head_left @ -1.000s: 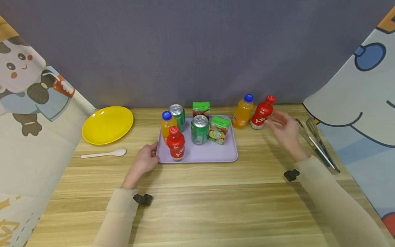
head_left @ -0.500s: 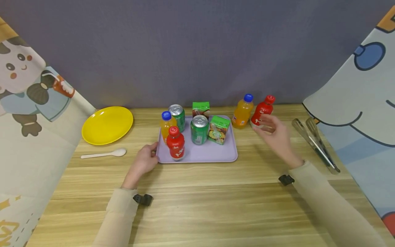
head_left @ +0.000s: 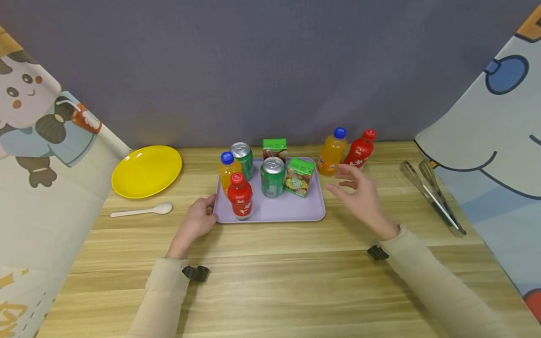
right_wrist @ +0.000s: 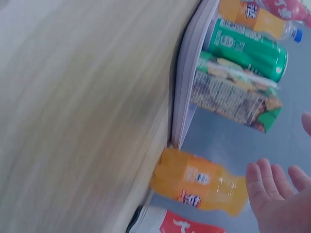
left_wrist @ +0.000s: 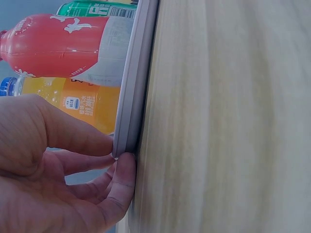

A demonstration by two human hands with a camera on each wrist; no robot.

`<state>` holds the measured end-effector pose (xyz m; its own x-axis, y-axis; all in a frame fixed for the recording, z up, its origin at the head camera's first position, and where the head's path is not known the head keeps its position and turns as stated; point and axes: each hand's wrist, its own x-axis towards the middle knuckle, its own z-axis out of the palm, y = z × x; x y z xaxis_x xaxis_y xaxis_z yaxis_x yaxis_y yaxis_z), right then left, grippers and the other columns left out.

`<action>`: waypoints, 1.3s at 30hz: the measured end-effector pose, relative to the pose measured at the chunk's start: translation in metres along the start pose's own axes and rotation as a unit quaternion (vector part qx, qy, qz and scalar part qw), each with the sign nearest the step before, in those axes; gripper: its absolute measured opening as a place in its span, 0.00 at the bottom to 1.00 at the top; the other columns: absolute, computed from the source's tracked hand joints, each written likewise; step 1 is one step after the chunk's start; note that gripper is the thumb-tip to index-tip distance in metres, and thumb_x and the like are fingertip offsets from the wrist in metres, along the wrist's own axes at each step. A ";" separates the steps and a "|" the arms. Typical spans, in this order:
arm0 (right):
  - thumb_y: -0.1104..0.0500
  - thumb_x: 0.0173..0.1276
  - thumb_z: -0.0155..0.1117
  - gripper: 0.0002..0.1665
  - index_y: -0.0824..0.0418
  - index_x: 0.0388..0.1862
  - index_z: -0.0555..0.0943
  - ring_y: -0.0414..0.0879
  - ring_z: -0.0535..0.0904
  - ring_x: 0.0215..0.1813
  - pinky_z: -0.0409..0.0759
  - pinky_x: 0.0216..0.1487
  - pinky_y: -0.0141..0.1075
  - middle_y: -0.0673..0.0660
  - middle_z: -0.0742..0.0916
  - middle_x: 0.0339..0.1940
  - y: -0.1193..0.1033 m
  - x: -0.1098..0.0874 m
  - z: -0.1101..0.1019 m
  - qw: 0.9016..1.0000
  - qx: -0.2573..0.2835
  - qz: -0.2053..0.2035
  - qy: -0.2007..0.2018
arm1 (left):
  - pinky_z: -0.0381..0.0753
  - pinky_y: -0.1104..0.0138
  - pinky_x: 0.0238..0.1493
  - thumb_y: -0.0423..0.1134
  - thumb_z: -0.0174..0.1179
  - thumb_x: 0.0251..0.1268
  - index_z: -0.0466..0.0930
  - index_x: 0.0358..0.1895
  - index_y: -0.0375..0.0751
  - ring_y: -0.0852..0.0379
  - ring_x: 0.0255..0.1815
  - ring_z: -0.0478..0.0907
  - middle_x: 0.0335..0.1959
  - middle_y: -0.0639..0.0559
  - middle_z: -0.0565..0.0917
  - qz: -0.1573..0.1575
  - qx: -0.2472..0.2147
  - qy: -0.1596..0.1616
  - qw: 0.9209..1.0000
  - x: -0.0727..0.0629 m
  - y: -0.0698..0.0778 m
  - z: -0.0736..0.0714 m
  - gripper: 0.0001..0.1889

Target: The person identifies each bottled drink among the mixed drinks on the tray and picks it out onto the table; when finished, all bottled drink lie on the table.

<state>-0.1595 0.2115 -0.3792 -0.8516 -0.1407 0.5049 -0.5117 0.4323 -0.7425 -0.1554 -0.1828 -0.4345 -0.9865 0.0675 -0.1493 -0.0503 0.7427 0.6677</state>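
My left hand (head_left: pixel 197 217) pinches the left front corner of the lilac tray (head_left: pixel 291 209), thumb and a finger meeting at its rim (left_wrist: pixel 132 97). Standing on the tray are a red bottle (head_left: pixel 241 199), an orange drink bottle (head_left: pixel 228 170) behind it, two green cans, the nearer can (head_left: pixel 273 180) in the middle, and a green juice carton (head_left: pixel 300 177). My right hand (head_left: pixel 359 195) hovers right of the tray with fingers spread and holds nothing. Just beyond it stand a second orange drink bottle (head_left: pixel 332 152) and a second red bottle (head_left: pixel 361 148), its base partly hidden by the hand.
Another carton (head_left: pixel 274 148) stands at the tray's back edge. To the left lie a yellow plate (head_left: pixel 147 172) and a white spoon (head_left: pixel 145 211). Metal tongs (head_left: pixel 435 199) lie at the far right. A grey cloth wall (head_left: pixel 270 70) closes off the back.
My right hand has moved left, from beside the right-hand red bottle to in front of the two bottles, near the tray. The left hand and the tray have stayed put.
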 end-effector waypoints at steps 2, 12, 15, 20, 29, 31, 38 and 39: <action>0.75 0.51 0.71 0.29 0.76 0.54 0.74 0.59 0.79 0.45 0.78 0.43 0.53 0.67 0.82 0.50 -0.002 -0.001 0.003 1.000 0.004 -0.009 -0.004 | 0.76 0.61 0.36 0.24 0.53 0.54 0.61 0.69 0.29 0.47 0.41 0.74 0.52 0.33 0.73 0.000 0.000 0.000 1.000 0.000 0.000 0.000 0.34; 0.74 0.51 0.72 0.30 0.76 0.54 0.74 0.59 0.79 0.46 0.79 0.43 0.53 0.69 0.82 0.49 -0.009 -0.004 0.017 0.999 0.026 -0.004 -0.025 | 0.75 0.63 0.33 0.24 0.53 0.54 0.61 0.69 0.29 0.48 0.39 0.73 0.52 0.34 0.73 -0.001 0.001 0.001 1.000 0.001 0.000 0.000 0.34; 0.74 0.51 0.72 0.30 0.76 0.54 0.74 0.60 0.79 0.46 0.78 0.43 0.54 0.70 0.81 0.48 -0.010 -0.004 0.021 0.999 0.040 -0.005 -0.030 | 0.75 0.63 0.33 0.25 0.53 0.54 0.60 0.69 0.29 0.48 0.40 0.73 0.52 0.34 0.73 0.000 0.001 0.000 1.000 0.000 0.000 0.000 0.34; 0.73 0.51 0.73 0.30 0.76 0.54 0.74 0.60 0.79 0.46 0.78 0.44 0.53 0.69 0.82 0.48 -0.014 -0.003 0.028 0.998 0.045 -0.012 -0.033 | 0.75 0.63 0.33 0.25 0.53 0.54 0.61 0.69 0.29 0.48 0.40 0.73 0.52 0.34 0.73 0.002 0.003 0.002 1.000 0.000 -0.001 0.000 0.34; 0.73 0.51 0.72 0.30 0.78 0.54 0.73 0.67 0.78 0.47 0.78 0.44 0.53 0.72 0.81 0.47 -0.029 0.000 0.041 0.997 0.051 -0.020 -0.047 | 0.75 0.63 0.32 0.25 0.53 0.54 0.61 0.69 0.29 0.48 0.39 0.73 0.52 0.34 0.73 0.004 0.004 0.003 1.000 0.000 0.000 0.000 0.34; 0.72 0.51 0.73 0.30 0.78 0.53 0.73 0.66 0.78 0.47 0.79 0.45 0.51 0.72 0.81 0.47 -0.032 0.001 0.044 0.997 0.048 -0.021 -0.050 | 0.75 0.63 0.33 0.25 0.53 0.54 0.61 0.69 0.29 0.48 0.40 0.74 0.52 0.33 0.73 0.002 0.002 0.001 1.000 0.000 0.000 0.000 0.34; 0.72 0.51 0.73 0.31 0.78 0.54 0.73 0.64 0.78 0.47 0.78 0.45 0.53 0.70 0.81 0.49 -0.036 0.003 0.053 0.996 0.061 -0.026 -0.060 | 0.76 0.63 0.33 0.24 0.53 0.54 0.61 0.69 0.29 0.48 0.40 0.74 0.52 0.34 0.73 -0.001 -0.005 0.000 1.000 0.000 0.001 -0.001 0.34; 0.72 0.51 0.74 0.31 0.77 0.54 0.73 0.63 0.79 0.48 0.78 0.45 0.54 0.70 0.81 0.49 -0.037 0.003 0.054 0.996 0.063 -0.023 -0.061 | 0.76 0.63 0.33 0.24 0.53 0.54 0.61 0.69 0.29 0.48 0.40 0.74 0.52 0.34 0.73 0.000 -0.005 0.000 1.000 -0.001 0.001 -0.001 0.34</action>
<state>-0.1496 0.1470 -0.3737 -0.8300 -0.2687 0.4887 -0.5549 0.3093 -0.7723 -0.1549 -0.1826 -0.4333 -0.9866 0.0675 -0.1483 -0.0512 0.7358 0.6752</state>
